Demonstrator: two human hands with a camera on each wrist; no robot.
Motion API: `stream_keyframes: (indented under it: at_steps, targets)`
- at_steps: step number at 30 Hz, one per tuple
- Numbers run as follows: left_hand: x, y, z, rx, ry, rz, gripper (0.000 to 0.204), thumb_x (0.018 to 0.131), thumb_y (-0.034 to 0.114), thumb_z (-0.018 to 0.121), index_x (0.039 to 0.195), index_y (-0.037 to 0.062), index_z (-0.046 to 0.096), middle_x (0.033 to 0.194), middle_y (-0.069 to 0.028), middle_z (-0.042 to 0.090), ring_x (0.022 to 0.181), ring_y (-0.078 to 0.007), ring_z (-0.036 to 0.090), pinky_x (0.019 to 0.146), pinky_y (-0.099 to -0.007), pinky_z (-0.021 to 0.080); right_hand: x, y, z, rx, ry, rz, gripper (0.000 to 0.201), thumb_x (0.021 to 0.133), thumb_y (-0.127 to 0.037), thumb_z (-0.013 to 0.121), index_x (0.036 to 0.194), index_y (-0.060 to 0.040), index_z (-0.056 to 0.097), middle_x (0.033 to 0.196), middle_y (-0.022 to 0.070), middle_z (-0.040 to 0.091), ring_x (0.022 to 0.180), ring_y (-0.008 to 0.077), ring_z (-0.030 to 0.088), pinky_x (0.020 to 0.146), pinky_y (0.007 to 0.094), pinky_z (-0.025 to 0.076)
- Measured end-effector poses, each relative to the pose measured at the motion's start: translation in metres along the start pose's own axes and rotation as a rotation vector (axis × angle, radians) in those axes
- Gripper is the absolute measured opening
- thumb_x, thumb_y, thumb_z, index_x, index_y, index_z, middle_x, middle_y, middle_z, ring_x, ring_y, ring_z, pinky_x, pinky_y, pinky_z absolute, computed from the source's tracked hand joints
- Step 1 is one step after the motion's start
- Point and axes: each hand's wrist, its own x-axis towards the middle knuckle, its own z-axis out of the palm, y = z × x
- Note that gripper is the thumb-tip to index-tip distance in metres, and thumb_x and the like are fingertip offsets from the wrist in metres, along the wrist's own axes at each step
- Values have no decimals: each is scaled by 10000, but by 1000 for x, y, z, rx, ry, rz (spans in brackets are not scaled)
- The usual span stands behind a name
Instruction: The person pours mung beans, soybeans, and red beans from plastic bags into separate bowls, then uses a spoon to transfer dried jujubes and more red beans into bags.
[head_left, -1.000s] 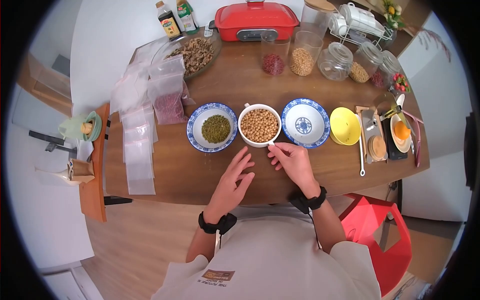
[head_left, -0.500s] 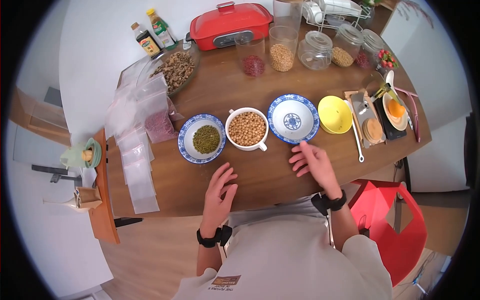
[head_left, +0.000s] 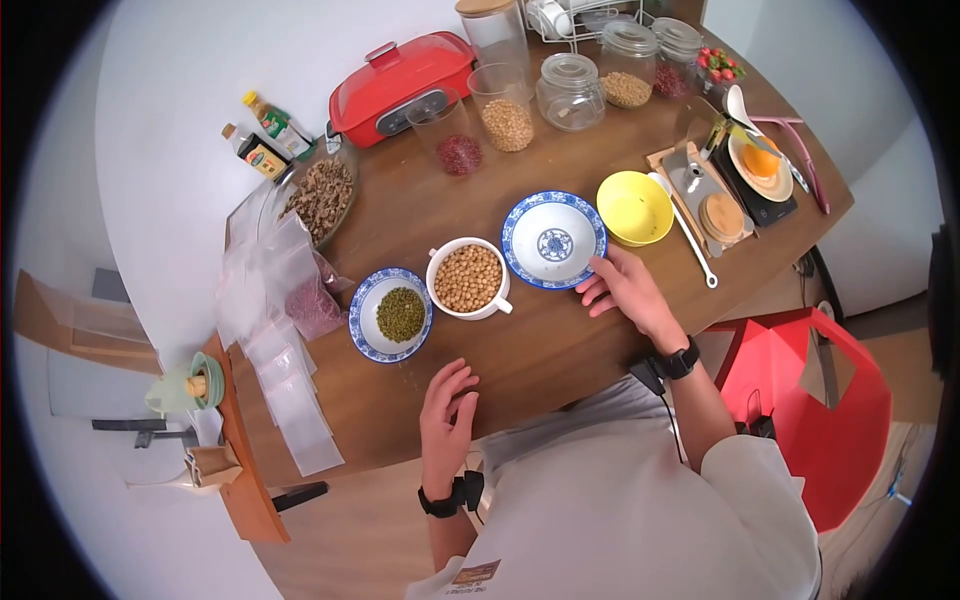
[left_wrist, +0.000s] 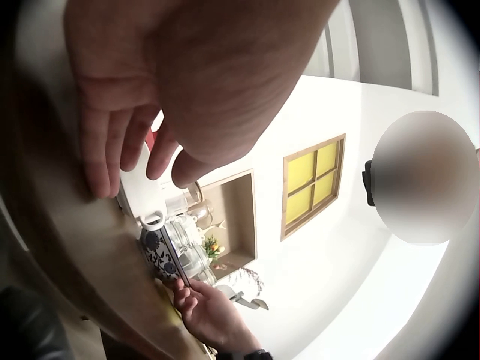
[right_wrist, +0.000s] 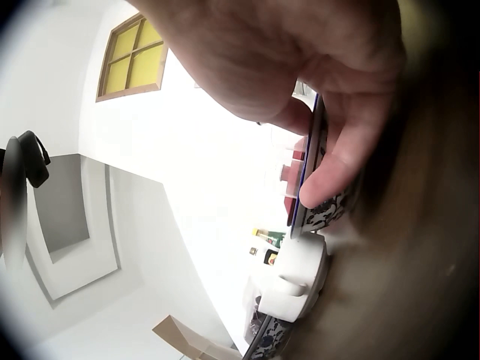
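My right hand (head_left: pixel 628 290) pinches the near right rim of an empty blue-and-white bowl (head_left: pixel 530 262). In the right wrist view, the thumb and a finger (right_wrist: pixel 330 176) straddle that patterned bowl's rim. Left of it stands a white two-handled bowl (head_left: pixel 483 309) filled with chickpeas (head_left: pixel 469 279). Beside that, a second blue-and-white bowl (head_left: pixel 366 335) holds mung beans (head_left: pixel 400 314). My left hand (head_left: pixel 445 425) hovers over the near table edge, its fingers loosely bent and holding nothing.
A yellow bowl (head_left: pixel 635 208) and a white spoon (head_left: pixel 700 255) lie right of the bowls. Clear plastic bags (head_left: pixel 290 385) spread along the left. Several glass jars (head_left: pixel 572 95) and a red electric cooker (head_left: pixel 400 85) line the back. A red chair (head_left: pixel 800 430) stands at the right.
The right hand has let go of the white bowl's handle, moved right and taken the empty bowl's rim. The left hand has drawn back from the bowls. The head view has turned.
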Motion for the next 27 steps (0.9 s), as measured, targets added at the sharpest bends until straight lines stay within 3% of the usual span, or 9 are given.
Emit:
stream_keyframes:
  at_steps: [11,17,20,22,23,27]
  targets:
    - [2,2,4,-8,-12,-25,330,994,-18,596,1325,-17,608,1398,-142,568,1159,-216,665,941,-303,553,-51,-9,-35,-178,-5,83,273,1035,-196,509,1139,18,644,758,62,665,606,101,628,541,242,545]
    - [10,7,14,-14,-78,-57,342,999,-7,597,1340,-21,598,1389,-145,580,1151,-217,668,935,-306,555,-57,-12,-55,-333,-184,105,279,1028,-201,527,1106,7,697,709,8,616,586,64,550,564,222,472]
    - [12,9,21,-9,-124,-33,376,1027,3,522,1400,-28,556,1438,-151,562,1167,-217,659,938,-334,568,-51,-11,-46,-450,-242,114,297,1026,-201,533,1159,-3,710,722,20,622,598,74,535,578,234,466]
    - [13,15,25,-66,-140,-81,428,1044,47,516,1465,-27,498,1470,-156,547,1166,-219,657,939,-344,567,-46,-15,-32,-509,-278,-45,303,1030,-168,533,1213,14,693,713,-1,585,580,74,485,548,237,405]
    - [12,16,26,-65,-135,-86,428,1044,47,516,1465,-27,498,1470,-156,547,1166,-219,657,939,-344,567,-43,-16,-26,-508,-285,-43,303,1030,-168,533,1213,14,693,713,-1,585,580,74,485,548,237,405]
    - [4,10,31,-172,-175,-159,500,1058,77,515,1531,-43,406,1476,-170,541,1169,-212,646,944,-356,566,-37,-11,-9,-443,-313,-58,360,1070,-242,531,1288,9,670,756,20,637,621,75,559,583,236,474]
